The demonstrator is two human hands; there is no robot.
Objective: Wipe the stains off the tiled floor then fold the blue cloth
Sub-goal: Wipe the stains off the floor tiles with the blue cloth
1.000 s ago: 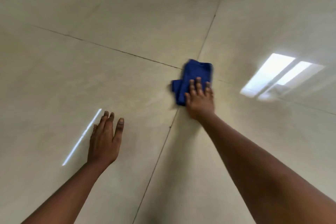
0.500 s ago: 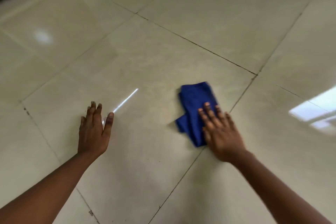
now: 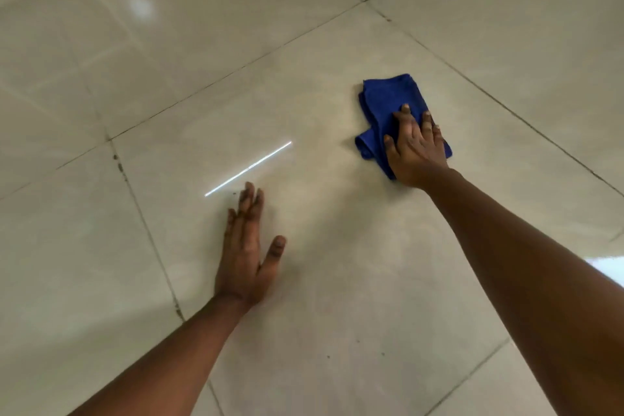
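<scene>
A bunched blue cloth lies on the glossy beige tiled floor, right of centre. My right hand presses flat on the cloth's near part, fingers spread, covering its lower half. My left hand rests palm down on the bare tile to the lower left, fingers together and thumb out, holding nothing. A few tiny dark specks dot the tile nearer to me.
Dark grout lines cross the floor; the one at left carries dirty marks. A bright thin light streak reflects just beyond my left hand. A light reflection patch shows at the right edge.
The view has swung, so the tile joints sit differently. My right hand has slid the cloth over the tile, away from the grout joint. My left hand stays flat on the floor.
</scene>
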